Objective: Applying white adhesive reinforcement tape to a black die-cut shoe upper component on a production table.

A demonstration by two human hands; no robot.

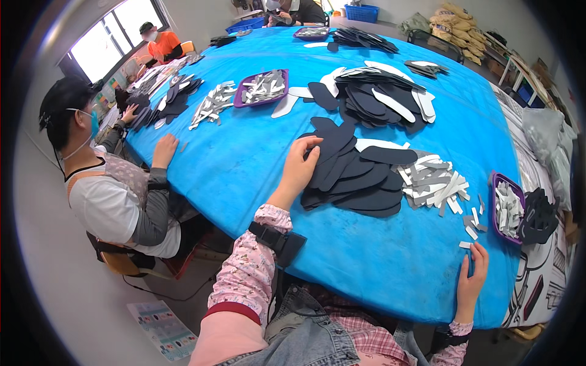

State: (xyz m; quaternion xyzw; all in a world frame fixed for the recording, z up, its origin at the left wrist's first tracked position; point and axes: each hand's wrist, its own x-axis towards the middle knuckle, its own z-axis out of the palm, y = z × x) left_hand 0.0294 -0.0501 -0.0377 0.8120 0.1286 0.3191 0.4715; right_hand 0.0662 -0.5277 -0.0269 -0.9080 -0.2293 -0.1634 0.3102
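My left hand [300,163] rests at the left edge of a heap of dark insoles [357,183]. Its fingers bend over the top pieces, with the thumb a little apart; no piece is plainly gripped. Near the front right of the table, my right hand [473,274] lies with thumb and fingers apart. One small white strip [465,244] is at its fingertips, touching or nearly so. Between the hands and farther back, a loose pile of white and grey strips [432,181] lies against the insoles. A few strips are scattered to its right.
Blue sheeting [256,177] covers the table. A purple basket of strips [508,207] stands right, beside a black cap-like item [538,216]. Farther back are a larger insole heap [372,100] and another purple basket [262,88]. A masked co-worker [116,183] sits left; others are farther off.
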